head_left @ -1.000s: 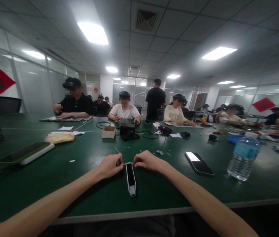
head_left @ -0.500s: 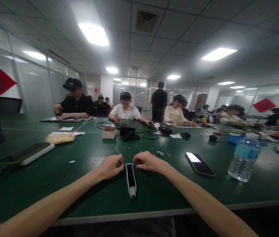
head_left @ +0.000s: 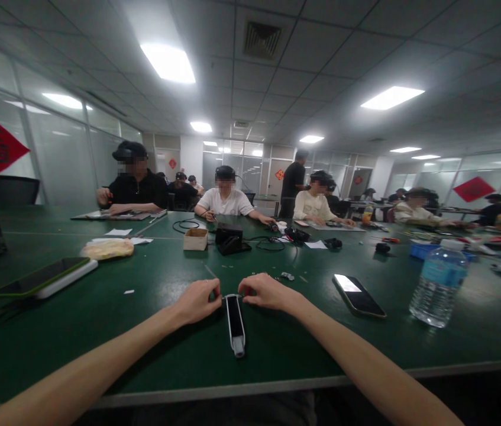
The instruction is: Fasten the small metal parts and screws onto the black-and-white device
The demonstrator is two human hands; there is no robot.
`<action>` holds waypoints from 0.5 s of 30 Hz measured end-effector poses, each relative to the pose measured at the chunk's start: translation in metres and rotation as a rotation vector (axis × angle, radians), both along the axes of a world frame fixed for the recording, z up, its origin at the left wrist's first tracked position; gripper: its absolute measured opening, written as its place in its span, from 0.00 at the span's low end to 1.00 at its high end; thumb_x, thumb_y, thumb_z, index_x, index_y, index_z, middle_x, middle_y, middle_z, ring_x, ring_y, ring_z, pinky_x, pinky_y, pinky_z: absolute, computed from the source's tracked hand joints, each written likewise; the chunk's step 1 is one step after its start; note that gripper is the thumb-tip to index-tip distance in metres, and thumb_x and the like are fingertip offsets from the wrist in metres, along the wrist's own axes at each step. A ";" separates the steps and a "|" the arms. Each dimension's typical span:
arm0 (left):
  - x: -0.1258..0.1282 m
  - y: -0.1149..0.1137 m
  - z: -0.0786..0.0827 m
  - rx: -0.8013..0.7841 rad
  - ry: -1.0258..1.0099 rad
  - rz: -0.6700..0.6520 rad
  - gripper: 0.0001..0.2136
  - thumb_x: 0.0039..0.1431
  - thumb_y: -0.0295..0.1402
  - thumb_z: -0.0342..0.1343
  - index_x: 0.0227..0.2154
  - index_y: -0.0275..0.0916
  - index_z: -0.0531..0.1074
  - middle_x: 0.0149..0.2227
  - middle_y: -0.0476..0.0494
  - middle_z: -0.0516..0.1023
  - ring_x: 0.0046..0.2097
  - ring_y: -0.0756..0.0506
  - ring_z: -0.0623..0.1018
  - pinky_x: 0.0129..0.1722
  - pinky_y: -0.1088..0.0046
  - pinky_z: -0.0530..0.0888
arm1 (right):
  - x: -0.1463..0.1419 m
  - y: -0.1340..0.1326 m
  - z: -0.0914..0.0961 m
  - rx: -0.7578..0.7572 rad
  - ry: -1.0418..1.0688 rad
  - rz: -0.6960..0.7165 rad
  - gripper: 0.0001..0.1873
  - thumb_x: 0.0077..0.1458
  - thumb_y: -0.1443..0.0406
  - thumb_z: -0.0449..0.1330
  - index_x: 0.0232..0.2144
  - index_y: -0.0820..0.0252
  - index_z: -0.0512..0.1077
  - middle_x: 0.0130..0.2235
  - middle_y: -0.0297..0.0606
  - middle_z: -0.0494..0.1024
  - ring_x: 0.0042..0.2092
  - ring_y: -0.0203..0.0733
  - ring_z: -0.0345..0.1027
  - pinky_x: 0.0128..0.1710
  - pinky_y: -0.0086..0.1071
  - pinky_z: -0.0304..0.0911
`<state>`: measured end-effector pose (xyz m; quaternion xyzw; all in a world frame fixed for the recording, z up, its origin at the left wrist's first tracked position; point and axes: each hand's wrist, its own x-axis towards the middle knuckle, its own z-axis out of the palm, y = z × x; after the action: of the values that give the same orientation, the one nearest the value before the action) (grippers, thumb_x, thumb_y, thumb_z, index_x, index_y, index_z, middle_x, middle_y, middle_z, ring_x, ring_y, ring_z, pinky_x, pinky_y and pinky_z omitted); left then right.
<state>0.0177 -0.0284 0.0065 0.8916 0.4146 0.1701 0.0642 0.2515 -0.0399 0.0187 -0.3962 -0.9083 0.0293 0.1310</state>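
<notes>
A slim white device with a long black face (head_left: 235, 319) lies on the green table in front of me, its narrow grey tip towards me. My left hand (head_left: 199, 300) is at the far left corner of the device, thumb and fingers pinched together. On the opposite side, my right hand (head_left: 264, 291) is closed the same way at the far right corner. Something thin and small shows by the fingertips of both hands, too fine to name. Both wrists rest low over the table.
A phone (head_left: 359, 294) and a water bottle (head_left: 440, 284) stand to the right. At left lies a green-edged phone (head_left: 41, 277) on a white block. Beyond my hands are a small box (head_left: 196, 239), a black stand (head_left: 231, 239) and cables. Several people sit across the table.
My hands and the device stay almost in place. In the background, a standing person in black has shifted to the right.
</notes>
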 end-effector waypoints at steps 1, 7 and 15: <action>0.000 0.000 0.000 0.000 -0.002 -0.005 0.05 0.57 0.35 0.50 0.31 0.40 0.68 0.32 0.46 0.77 0.35 0.45 0.76 0.32 0.73 0.67 | 0.000 0.000 0.000 -0.003 0.000 -0.005 0.09 0.54 0.67 0.63 0.40 0.62 0.74 0.35 0.36 0.77 0.36 0.37 0.69 0.35 0.28 0.61; -0.002 0.006 -0.008 0.050 0.001 -0.011 0.05 0.58 0.35 0.51 0.31 0.40 0.68 0.30 0.47 0.76 0.33 0.45 0.75 0.33 0.72 0.66 | -0.002 0.001 -0.002 0.007 0.000 -0.023 0.10 0.53 0.67 0.64 0.40 0.62 0.74 0.36 0.37 0.77 0.37 0.39 0.70 0.38 0.29 0.62; -0.001 0.001 -0.001 0.018 -0.002 -0.017 0.06 0.58 0.35 0.50 0.31 0.39 0.68 0.32 0.46 0.77 0.34 0.45 0.76 0.34 0.73 0.67 | -0.002 0.002 -0.005 0.016 0.003 0.010 0.11 0.55 0.67 0.63 0.42 0.61 0.73 0.40 0.39 0.78 0.41 0.41 0.71 0.41 0.32 0.64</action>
<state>0.0168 -0.0278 0.0053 0.8955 0.4054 0.1740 0.0582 0.2496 -0.0379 0.0141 -0.3905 -0.9103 0.0230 0.1354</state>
